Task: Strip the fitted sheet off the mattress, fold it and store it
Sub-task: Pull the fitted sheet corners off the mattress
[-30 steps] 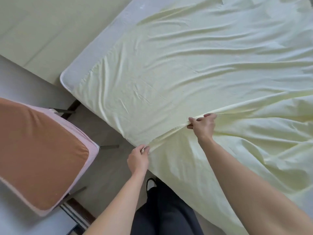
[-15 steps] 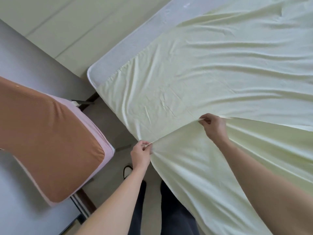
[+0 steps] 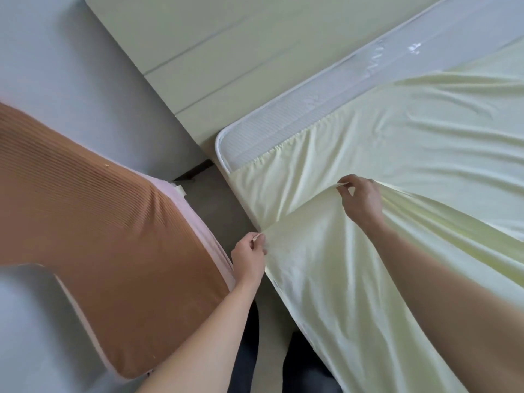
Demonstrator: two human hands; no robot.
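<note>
Head view: fitted sheet [image 3: 411, 165] lies loose on mattress [image 3: 272, 129], far corner bared. Left hand [image 3: 249, 258] pinches sheet edge at bed side; right hand [image 3: 358, 198] pinches raised crease. Hands apart, likely tensioning fold line between them. Orange chair [image 3: 93, 222] just beside left arm.

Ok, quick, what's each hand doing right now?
Left hand: pinching the fitted sheet at its edge.
Right hand: pinching a fold of the same sheet.
</note>
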